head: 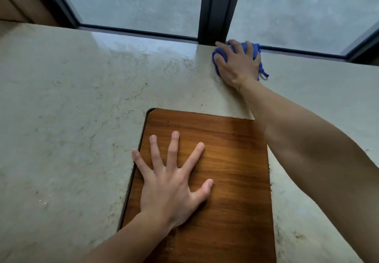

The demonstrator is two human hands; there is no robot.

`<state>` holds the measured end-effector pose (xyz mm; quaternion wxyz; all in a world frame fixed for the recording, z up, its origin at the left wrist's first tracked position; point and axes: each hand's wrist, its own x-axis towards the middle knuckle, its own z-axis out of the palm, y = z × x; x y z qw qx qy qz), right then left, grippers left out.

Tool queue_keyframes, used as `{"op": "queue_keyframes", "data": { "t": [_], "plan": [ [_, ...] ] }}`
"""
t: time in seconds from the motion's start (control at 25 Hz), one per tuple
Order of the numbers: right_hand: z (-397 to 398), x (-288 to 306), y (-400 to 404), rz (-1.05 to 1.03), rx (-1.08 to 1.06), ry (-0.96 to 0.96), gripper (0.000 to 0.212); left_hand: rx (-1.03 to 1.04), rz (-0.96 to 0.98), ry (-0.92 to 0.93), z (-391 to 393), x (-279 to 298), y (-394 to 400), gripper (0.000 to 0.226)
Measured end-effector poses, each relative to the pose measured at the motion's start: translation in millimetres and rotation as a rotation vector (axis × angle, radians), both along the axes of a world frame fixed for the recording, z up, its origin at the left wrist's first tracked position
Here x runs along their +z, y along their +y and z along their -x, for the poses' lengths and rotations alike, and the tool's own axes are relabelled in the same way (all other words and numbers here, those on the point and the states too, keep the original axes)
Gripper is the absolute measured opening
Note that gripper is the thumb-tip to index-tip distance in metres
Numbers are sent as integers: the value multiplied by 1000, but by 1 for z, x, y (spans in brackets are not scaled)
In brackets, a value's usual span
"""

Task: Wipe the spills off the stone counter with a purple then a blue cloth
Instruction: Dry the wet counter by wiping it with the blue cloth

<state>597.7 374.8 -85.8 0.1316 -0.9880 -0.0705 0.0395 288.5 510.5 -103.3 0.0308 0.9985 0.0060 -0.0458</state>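
My right hand (pixel 238 63) presses a bunched blue cloth (pixel 256 51) onto the pale stone counter (pixel 71 98), at its far edge right below the dark window post. Most of the cloth is hidden under the hand; a loop of it sticks out on the right. A wet sheen (pixel 143 51) lies on the stone to the left of the cloth, along the window. My left hand (pixel 172 178) lies flat with fingers spread on a brown wooden panel (pixel 235 201) set into the counter, holding nothing. No purple cloth is in view.
A dark window frame (pixel 215 8) with frosted panes runs along the counter's far edge. Small dark specks dot the stone to the right of the wooden panel (pixel 293 236). A brown surface shows at the top left corner (pixel 16 2).
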Motion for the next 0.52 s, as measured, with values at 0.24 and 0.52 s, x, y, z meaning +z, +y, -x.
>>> {"op": "queue_keyframes", "data": {
  "t": [0.24, 0.52],
  "plan": [
    [131, 0, -11, 46, 14, -41, 47, 36, -24, 86, 0, 6, 2, 80],
    [364, 4, -34, 138, -176, -35, 49, -64, 100, 103, 8, 18, 16, 77]
  ]
}}
